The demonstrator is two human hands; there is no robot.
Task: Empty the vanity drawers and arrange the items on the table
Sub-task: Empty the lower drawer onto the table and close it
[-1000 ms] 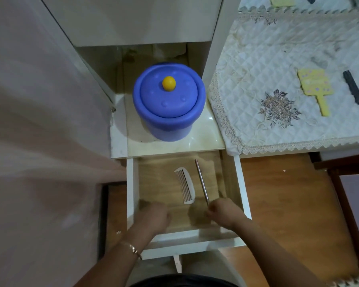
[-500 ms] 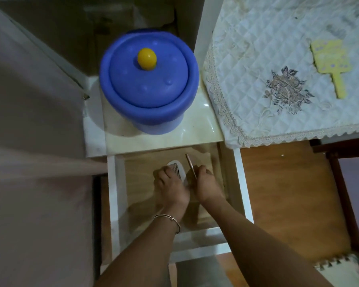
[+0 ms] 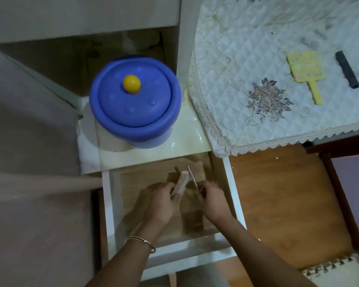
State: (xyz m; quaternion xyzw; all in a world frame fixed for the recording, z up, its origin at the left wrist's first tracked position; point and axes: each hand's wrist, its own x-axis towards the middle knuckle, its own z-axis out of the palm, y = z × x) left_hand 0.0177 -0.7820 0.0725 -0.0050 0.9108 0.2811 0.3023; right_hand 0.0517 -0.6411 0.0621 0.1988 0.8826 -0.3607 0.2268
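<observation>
Both hands loaded over the open drawer

Currently the left hand (image 3: 162,200) is clenched around the lower end of a small white comb (image 3: 179,184). comb sticks up and away from the fist, tilted, teeth facing left. Thin bracelet (image 3: 142,242) on that wrist

Right hand (image 3: 210,200) pinches a thin metal rod (image 3: 192,177) at its near end, fingers curled closed on it. rod angles up-left so its far tip sits just beside the comb's tip. can't tell if the two touch. can't tell what the rod is either, too thin and blurred

Both items are lifted off the drawer (image 3: 233,195) floor, shadows visible under them on the wood bottom. drawer is pulled out, white walls, brown floor, nothing else I can make out inside

Above the drawer: glossy cream shelf (image 3: 191,141) of the vanity with a blue lidded tub (image 3: 135,102) on it, yellow knob (image 3: 132,84) centred on the lid

Right of that: table under a quilted white cloth (image 3: 247,69) with lace edging and an embroidered flower patch. Already on the cloth: yellow hand mirror (image 3: 305,68), handle pointing toward the camera, and a black bar-shaped item (image 3: 346,69) near it on the right, apart, not touching

Left side of view is a blurred pale surface, can't identify
</observation>
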